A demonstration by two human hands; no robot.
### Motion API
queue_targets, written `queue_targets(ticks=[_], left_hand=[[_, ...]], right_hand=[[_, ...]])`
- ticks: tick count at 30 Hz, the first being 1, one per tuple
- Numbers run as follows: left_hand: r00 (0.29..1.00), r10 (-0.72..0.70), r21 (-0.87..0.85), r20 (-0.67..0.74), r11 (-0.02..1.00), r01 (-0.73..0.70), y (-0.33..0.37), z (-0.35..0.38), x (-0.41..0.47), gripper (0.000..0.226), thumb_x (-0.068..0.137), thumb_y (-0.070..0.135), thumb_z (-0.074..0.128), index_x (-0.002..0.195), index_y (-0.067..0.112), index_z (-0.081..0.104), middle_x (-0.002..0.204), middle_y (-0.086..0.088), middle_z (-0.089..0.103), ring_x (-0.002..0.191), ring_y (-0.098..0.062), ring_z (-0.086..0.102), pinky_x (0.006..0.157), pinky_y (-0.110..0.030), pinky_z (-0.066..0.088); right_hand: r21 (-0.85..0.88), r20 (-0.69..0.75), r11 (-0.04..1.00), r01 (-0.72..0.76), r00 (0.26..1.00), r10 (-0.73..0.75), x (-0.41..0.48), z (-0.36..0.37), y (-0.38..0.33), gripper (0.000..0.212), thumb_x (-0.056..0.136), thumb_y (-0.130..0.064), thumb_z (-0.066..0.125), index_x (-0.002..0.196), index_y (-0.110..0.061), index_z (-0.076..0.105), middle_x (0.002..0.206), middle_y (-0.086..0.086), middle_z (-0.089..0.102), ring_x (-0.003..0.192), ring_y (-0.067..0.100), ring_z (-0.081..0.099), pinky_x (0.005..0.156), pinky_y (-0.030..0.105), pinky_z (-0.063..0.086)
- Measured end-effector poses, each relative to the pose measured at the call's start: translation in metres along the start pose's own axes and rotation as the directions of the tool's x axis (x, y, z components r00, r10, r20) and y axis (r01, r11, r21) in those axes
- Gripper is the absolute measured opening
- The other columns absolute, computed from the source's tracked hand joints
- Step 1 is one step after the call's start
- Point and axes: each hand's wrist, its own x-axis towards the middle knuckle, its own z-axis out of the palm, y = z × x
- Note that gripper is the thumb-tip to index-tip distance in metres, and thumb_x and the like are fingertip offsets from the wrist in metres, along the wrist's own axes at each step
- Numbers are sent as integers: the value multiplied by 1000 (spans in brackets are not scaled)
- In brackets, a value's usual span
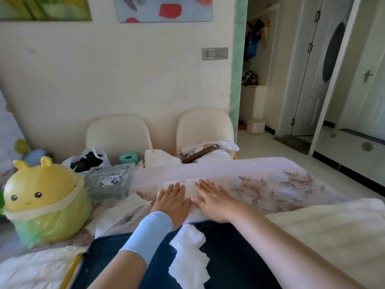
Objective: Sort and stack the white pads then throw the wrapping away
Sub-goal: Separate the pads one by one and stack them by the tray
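A stack of white pads (188,189) lies on the flowered tablecloth (270,184) near the table's front edge. My left hand (171,200) presses flat on the stack's left part, fingers straight. My right hand (210,197) lies flat on its right part, fingers spread; the two hands nearly touch. Crumpled clear-white wrapping (188,257) lies on the dark blue surface (229,257) below my wrists. A flat white wrapper with a dark print (123,215) sits left of my left hand.
A yellow animal-shaped bin (43,197) lined with a green bag stands at the left. Behind it are a glass tray (110,182), a bag with dark contents (87,159), a teal roll (129,157) and two cream chairs (205,128). A white fluffy cloth (333,226) lies at the right.
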Motion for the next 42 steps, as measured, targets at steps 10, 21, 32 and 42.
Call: queue_targets(ticks=[10, 21, 32, 42], left_hand=[[924, -154, -570, -350, 818, -80, -7, -27, -67, 19, 98, 26, 51, 113, 33, 60, 113, 12, 60, 99, -8, 55, 91, -24, 45], [979, -198, -746, 57, 643, 174, 0, -1, -115, 35, 93, 30, 57, 128, 26, 59, 114, 8, 62, 101, -10, 58, 84, -19, 41], [978, -191, -994, -82, 90, -65, -2, -3, -136, 27, 87, 8, 71, 114, 12, 67, 98, -3, 77, 92, -17, 74, 80, -27, 59], [985, -173, -943, -7, -326, -64, -7, -10, -136, 28, 101, 22, 54, 115, 1, 65, 105, -17, 74, 98, -28, 72, 77, -34, 61]], right_hand=[[53, -282, 998, 44, 959, -27, -54, -18, -33, 25, 92, -37, 59, 83, -18, 73, 80, -3, 71, 75, 20, 65, 67, 32, 53], [276, -16, 954, -121, 991, 130, -72, 26, -56, 17, 79, -35, 72, 80, -21, 65, 75, -6, 61, 68, 17, 59, 60, 29, 43], [788, -296, 576, 217, 954, 46, -84, 21, -59, 34, 86, -18, 77, 115, -32, 65, 101, -6, 72, 91, 14, 70, 82, 33, 60], [884, -286, 406, 230, 955, 82, -79, 20, -61, 12, 91, -16, 73, 102, -20, 77, 95, -3, 78, 82, 13, 71, 74, 31, 59]])
